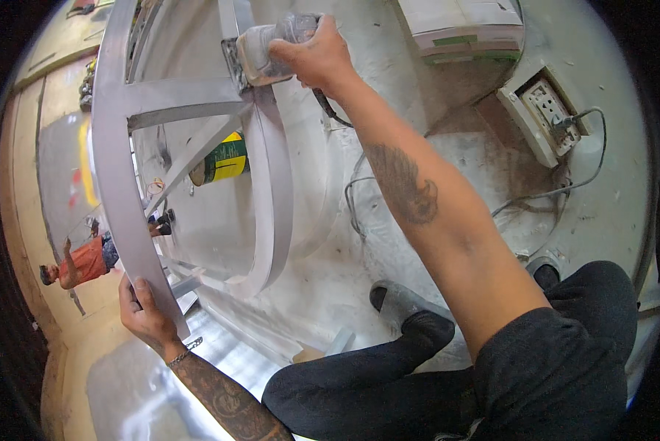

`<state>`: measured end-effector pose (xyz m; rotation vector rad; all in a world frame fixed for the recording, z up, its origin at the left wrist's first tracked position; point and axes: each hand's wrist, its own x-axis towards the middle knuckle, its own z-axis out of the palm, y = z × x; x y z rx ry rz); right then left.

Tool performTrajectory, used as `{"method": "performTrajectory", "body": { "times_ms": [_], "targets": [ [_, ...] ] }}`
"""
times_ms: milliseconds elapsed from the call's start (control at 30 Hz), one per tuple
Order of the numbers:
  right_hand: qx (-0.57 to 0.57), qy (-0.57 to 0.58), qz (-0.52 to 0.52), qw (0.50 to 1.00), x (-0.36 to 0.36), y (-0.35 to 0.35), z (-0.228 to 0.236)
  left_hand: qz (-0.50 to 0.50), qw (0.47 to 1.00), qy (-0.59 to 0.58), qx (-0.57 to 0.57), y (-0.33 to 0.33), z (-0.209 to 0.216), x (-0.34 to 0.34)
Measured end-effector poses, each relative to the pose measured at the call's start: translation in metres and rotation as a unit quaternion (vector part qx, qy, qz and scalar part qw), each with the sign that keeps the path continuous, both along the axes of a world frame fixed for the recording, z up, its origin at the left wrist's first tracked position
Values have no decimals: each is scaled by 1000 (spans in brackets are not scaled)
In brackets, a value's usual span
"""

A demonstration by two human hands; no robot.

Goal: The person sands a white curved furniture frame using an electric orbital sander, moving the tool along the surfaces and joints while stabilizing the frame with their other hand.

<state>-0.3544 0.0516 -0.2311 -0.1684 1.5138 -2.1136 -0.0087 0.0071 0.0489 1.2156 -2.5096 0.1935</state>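
A grey-coated frame (111,147) with curved rails and crossbars stands in front of me, at the left. My right hand (324,57) is wrapped round a dusty electric palm sander (262,57). The sander's flat pad lies against the frame near an upper joint, and a dark cord runs down from its body. Lower down, my left hand (149,320) grips the bottom end of the frame's outer curved rail, thumb on the near face and fingers curled at its edge.
A power outlet box (543,110) with a plugged-in grey cable (602,147) lies on the dusty floor at right, below a white carton (466,29). Behind the frame lies a yellow-and-green can (225,158). Another person (87,263) in an orange top is at far left.
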Motion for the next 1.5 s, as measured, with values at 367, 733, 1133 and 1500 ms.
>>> {"method": "performTrajectory", "body": {
  "times_ms": [367,733,1133,1500],
  "targets": [
    [45,2,-40,998,-5,-13,5,4,1000,10,7,-4,0,0],
    [27,-1,-10,1000,-8,-25,-11,13,1000,1,2,-1,-1,1],
    [43,-3,50,998,6,3,-19,7,1000,8,15,-8,3,5],
    [45,-21,-28,998,-10,-24,-20,6,1000,-7,1,-9,0,6]
  ]
}}
